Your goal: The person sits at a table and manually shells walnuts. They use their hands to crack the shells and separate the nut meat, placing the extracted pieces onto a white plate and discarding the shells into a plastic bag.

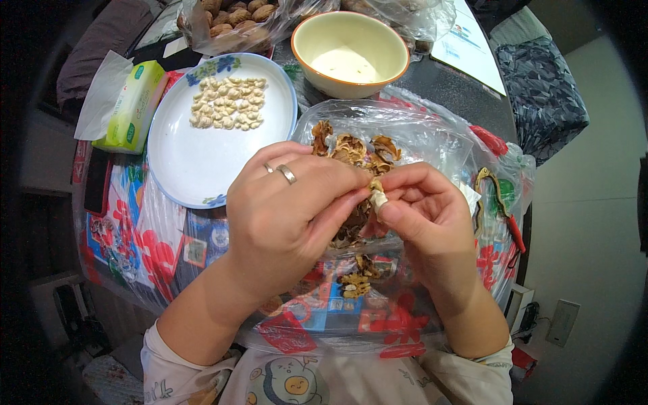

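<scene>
A small piece of pale walnut kernel (378, 199) with some yellowish skin at its top is pinched between the fingertips of my right hand (430, 212). My left hand (288, 202), with two rings on it, touches that skin with thumb and forefinger. Beneath both hands, brown walnut shells and skins (349, 147) lie on a clear plastic bag (425, 131). Closer to me, a piece of unpeeled walnut kernel (354, 286) rests on the plastic sheet. To the left, a white plate (177, 162) with blue flowers carries rows of peeled kernels (228, 101).
A cream bowl (349, 55) with an orange rim stands at the back, beside a bag of whole walnuts (238, 20). At the left are a tissue pack (131, 109) and a phone (97, 182). A red-handled nutcracker (514, 230) lies near the right table edge.
</scene>
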`<state>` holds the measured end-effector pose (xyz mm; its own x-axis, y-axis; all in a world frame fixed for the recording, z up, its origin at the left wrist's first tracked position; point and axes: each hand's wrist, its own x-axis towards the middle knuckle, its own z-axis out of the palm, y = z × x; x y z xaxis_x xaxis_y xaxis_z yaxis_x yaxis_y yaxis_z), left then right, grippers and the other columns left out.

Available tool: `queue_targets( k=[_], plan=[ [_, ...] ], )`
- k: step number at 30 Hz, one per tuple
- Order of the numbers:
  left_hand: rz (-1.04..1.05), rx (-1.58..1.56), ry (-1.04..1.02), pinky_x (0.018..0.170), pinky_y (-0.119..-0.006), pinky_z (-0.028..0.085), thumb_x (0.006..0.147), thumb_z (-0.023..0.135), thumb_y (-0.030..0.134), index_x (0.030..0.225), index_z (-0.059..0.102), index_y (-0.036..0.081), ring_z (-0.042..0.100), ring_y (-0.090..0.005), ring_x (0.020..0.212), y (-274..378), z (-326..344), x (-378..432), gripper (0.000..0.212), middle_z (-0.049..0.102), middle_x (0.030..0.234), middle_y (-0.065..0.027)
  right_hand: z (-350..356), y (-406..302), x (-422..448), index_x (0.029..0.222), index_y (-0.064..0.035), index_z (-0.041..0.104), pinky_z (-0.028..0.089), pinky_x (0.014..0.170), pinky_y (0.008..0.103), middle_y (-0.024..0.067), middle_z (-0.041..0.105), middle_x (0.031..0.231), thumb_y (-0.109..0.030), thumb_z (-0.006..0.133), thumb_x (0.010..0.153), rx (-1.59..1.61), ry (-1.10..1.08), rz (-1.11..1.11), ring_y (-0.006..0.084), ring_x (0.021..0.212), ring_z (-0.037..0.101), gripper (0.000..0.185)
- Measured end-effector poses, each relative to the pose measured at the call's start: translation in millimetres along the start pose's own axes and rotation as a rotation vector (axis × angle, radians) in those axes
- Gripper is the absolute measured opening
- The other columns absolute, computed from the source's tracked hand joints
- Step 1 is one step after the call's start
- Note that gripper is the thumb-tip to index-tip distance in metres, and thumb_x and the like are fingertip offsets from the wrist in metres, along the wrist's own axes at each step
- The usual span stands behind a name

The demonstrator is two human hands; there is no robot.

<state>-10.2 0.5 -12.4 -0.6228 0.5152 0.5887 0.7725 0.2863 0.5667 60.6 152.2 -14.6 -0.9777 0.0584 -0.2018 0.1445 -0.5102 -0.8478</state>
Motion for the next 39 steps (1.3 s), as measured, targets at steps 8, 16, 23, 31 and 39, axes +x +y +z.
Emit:
queue_targets(
  k=[8, 16, 23, 31, 39],
  plan=[
    [-0.005, 0.004, -0.002, 0.076, -0.035, 0.046, 0.066, 0.065, -0.002, 0.077, 0.065, 0.004, 0.062, -0.0183, 0.069, 1, 0, -1, 0.013, 0.064, 0.073, -0.0065, 1, 1, 0, 0.098, 0.0032, 0.051, 0.047, 0.069, 0.0192, 0.0068, 0.057, 0.086, 0.001, 0.063, 0.076, -0.028, 0.014, -0.025, 0.0091, 0.077, 0.056, 0.025],
    [-0.055, -0.067, -0.003, 0.075, -0.035, 0.045, 0.065, 0.063, -0.001, 0.075, 0.062, 0.003, 0.061, -0.0219, 0.068, -2, 2, -1, 0.011, 0.063, 0.072, -0.0073, -1, 1, -1, 0.097, 0.0035, 0.052, 0.047, 0.070, 0.0195, 0.0070, 0.058, 0.088, 0.000, 0.063, 0.076, -0.021, 0.002, -0.006, 0.0089, 0.078, 0.056, 0.024],
    [-0.007, -0.030, -0.037, 0.078, -0.036, 0.044, 0.063, 0.063, -0.002, 0.077, 0.062, 0.004, 0.061, -0.0219, 0.071, 1, 1, 2, 0.015, 0.063, 0.075, -0.0070, 0, -2, -1, 0.097, 0.0040, 0.053, 0.047, 0.070, 0.0201, 0.0068, 0.059, 0.087, 0.000, 0.063, 0.076, -0.048, 0.031, -0.018, 0.0092, 0.078, 0.056, 0.024],
    [0.126, 0.221, -0.010, 0.076, -0.035, 0.044, 0.060, 0.064, 0.000, 0.076, 0.063, 0.008, 0.060, -0.0180, 0.068, 4, 3, 1, 0.018, 0.062, 0.073, -0.0036, -1, 0, -1, 0.096, 0.0041, 0.053, 0.048, 0.067, 0.0205, 0.0082, 0.059, 0.087, -0.002, 0.063, 0.077, -0.036, 0.027, -0.027, 0.0098, 0.075, 0.057, 0.022],
    [0.144, 0.269, 0.008, 0.076, -0.035, 0.045, 0.059, 0.063, -0.001, 0.073, 0.061, 0.009, 0.059, -0.0182, 0.067, 7, 4, 1, 0.017, 0.061, 0.072, -0.0036, -1, 0, -1, 0.096, 0.0039, 0.054, 0.049, 0.066, 0.0212, 0.0082, 0.060, 0.087, -0.004, 0.062, 0.079, -0.010, 0.016, 0.022, 0.0103, 0.075, 0.058, 0.020]
  ],
)
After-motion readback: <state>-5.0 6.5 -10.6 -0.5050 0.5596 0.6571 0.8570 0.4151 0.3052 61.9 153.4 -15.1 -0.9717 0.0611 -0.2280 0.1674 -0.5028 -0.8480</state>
